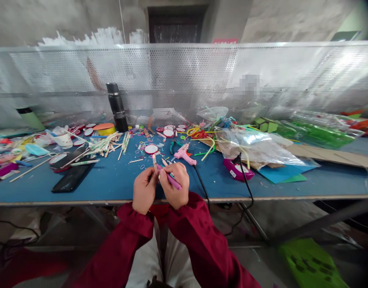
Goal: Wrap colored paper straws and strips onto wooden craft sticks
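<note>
My left hand [144, 189] is closed, pinching a short pale flat stick [154, 159] that looks like a craft stick, upright between thumb and fingers. My right hand [175, 185] is closed around a pink pen-shaped tool [174, 183]. Its front end meets the stick at my left fingertips; whether it is a pen or a knife I cannot make out. Both hands are close together above the table's front edge. Just beyond them lie a pink glue gun [185, 154], teal-handled pliers [173, 147] and a round white disc with a red rim [151, 149].
Left on the blue table [118, 182] are a dark phone [70, 178], wooden sticks [110, 144] and a black bottle [117, 108]. A purple power strip [238, 170], clear plastic bags [259, 146] and cardboard lie right. A black cord [202, 182] crosses the front edge. Perforated metal panel [184, 80] behind.
</note>
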{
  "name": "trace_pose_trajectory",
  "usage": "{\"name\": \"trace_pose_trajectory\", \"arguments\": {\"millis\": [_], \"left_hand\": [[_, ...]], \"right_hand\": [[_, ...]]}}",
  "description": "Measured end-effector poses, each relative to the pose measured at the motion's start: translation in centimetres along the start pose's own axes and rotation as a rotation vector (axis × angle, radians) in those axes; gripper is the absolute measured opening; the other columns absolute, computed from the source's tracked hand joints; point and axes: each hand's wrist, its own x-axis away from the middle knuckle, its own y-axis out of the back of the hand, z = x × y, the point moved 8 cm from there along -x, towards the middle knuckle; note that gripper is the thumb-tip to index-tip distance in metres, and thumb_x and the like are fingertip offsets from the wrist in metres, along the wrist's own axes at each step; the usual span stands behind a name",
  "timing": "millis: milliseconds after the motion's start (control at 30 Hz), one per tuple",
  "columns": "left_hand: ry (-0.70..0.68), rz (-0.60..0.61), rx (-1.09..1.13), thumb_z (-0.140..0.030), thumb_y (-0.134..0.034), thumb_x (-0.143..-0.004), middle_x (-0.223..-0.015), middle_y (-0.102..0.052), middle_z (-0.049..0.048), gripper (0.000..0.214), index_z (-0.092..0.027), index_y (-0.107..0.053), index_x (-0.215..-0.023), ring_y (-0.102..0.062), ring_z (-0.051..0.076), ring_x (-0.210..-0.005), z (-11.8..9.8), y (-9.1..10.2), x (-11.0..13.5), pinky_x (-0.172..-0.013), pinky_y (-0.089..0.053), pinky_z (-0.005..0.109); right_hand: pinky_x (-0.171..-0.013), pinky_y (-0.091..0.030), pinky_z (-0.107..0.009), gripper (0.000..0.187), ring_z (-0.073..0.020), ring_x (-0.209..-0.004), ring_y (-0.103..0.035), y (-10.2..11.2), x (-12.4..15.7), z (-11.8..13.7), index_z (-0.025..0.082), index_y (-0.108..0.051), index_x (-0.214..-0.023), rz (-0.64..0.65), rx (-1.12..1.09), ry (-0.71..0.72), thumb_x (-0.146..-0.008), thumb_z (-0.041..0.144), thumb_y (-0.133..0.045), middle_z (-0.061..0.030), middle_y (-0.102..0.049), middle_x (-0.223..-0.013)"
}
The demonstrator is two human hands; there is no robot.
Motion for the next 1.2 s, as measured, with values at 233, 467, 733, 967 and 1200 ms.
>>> {"name": "trace_pose_trajectory", "arguments": {"millis": [233,467,733,967,1200], "left_hand": [[0.012,0.018,0.032,-0.039,-0.054,-0.097,-0.067,-0.049,-0.0036,0.032,-0.018,-0.058,-0.073,-0.042,0.013,-0.065,0.22,-0.14,0.04,-0.062,-0.033,0.024],[0.016,0.018,0.022,-0.040,-0.054,-0.098,-0.066,-0.048,-0.0035,0.033,-0.018,-0.058,-0.073,-0.041,0.013,-0.065,0.30,-0.15,0.04,-0.061,-0.032,0.024],[0.019,0.009,0.028,-0.038,-0.055,-0.096,-0.065,-0.047,-0.0038,0.032,-0.018,-0.059,-0.072,-0.041,0.013,-0.064,0.32,-0.14,0.06,-0.060,-0.032,0.024],[0.014,0.009,0.027,-0.039,-0.056,-0.096,-0.064,-0.047,-0.0041,0.032,-0.018,-0.058,-0.072,-0.041,0.013,-0.063,0.33,-0.10,0.05,-0.060,-0.033,0.024],[0.026,0.017,0.013,-0.040,-0.055,-0.095,-0.065,-0.049,-0.0038,0.032,-0.019,-0.059,-0.072,-0.042,0.013,-0.063,0.49,-0.17,0.06,-0.060,-0.034,0.024]], "right_hand": [[-0.084,-0.047,-0.038,0.014,-0.0169,-0.072,-0.061,-0.11,0.06,0.05,0.024,-0.056,-0.080,0.003,-0.023,0.022,-0.092,0.017,-0.060,0.0015,-0.065,-0.073],[-0.082,-0.047,-0.038,0.016,-0.0173,-0.071,-0.061,-0.09,-0.09,0.09,0.024,-0.056,-0.079,0.007,-0.012,0.008,-0.092,0.017,-0.060,0.0014,-0.065,-0.072],[-0.081,-0.048,-0.038,0.015,-0.0172,-0.073,-0.062,0.05,-0.13,0.12,0.024,-0.057,-0.078,0.003,-0.009,-0.010,-0.092,0.019,-0.059,0.0008,-0.066,-0.073],[-0.081,-0.048,-0.038,0.016,-0.0174,-0.073,-0.061,-0.05,-0.16,0.16,0.024,-0.056,-0.078,0.015,-0.018,0.004,-0.093,0.019,-0.059,0.0008,-0.065,-0.072],[-0.080,-0.049,-0.038,0.016,-0.0179,-0.074,-0.062,-0.15,-0.11,-0.03,0.024,-0.056,-0.077,0.023,-0.024,-0.015,-0.093,0.020,-0.058,0.0003,-0.067,-0.073]]}}
